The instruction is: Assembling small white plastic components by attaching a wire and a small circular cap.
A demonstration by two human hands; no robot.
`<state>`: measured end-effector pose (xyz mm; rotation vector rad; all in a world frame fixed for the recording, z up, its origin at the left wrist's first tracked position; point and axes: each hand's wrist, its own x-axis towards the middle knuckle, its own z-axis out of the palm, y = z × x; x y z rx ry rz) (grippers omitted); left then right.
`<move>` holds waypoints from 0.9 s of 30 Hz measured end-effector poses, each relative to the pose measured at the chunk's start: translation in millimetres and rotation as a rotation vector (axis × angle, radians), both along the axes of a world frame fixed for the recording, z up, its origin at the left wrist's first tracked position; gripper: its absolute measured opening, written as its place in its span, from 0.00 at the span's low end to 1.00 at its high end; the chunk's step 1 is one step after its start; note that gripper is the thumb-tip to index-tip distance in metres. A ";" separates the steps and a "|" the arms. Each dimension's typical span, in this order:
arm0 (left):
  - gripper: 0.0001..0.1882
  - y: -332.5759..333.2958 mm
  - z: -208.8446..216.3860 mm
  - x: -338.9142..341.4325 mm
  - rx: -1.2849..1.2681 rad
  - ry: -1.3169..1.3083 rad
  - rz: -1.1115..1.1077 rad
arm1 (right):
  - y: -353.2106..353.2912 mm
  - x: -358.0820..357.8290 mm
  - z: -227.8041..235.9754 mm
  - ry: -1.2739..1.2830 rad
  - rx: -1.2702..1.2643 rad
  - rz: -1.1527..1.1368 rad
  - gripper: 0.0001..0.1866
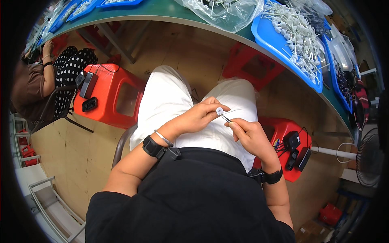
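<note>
Above my lap, my left hand [201, 116] pinches a small white round-headed piece [219, 111] between thumb and fingers. My right hand [250, 137] grips a thin dark metal tool [225, 118], which looks like tweezers. Its tip reaches the white piece from the right; whether it touches is too small to tell. Beneath both hands are my white trousers [166, 89]. Each of my wrists carries a black strapped device, and the left one also has a silver bangle [163, 138].
A green table [162, 12] curves across the front. On it, a blue tray [267, 36] holds many white stemmed pieces beside a clear plastic bag [231, 16]. Red stools [107, 109] stand at both sides, with black devices on them. A co-worker [36, 87] sits at left; a fan [368, 158] stands at right.
</note>
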<state>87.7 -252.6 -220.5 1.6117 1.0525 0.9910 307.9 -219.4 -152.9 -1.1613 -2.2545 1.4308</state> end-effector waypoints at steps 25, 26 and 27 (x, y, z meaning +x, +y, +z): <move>0.19 0.9 -9.6 -3.9 -0.097 0.087 -0.202 | 14.5 5.0 -10.1 -0.068 -0.599 0.015 0.20; 0.19 0.7 -10.8 -4.2 -0.098 0.086 -0.202 | 15.8 5.5 -11.7 -0.068 -0.601 0.015 0.20; 0.19 1.2 -9.7 -4.1 -0.124 0.064 -0.209 | 17.4 6.4 -14.5 -0.061 -0.644 0.014 0.20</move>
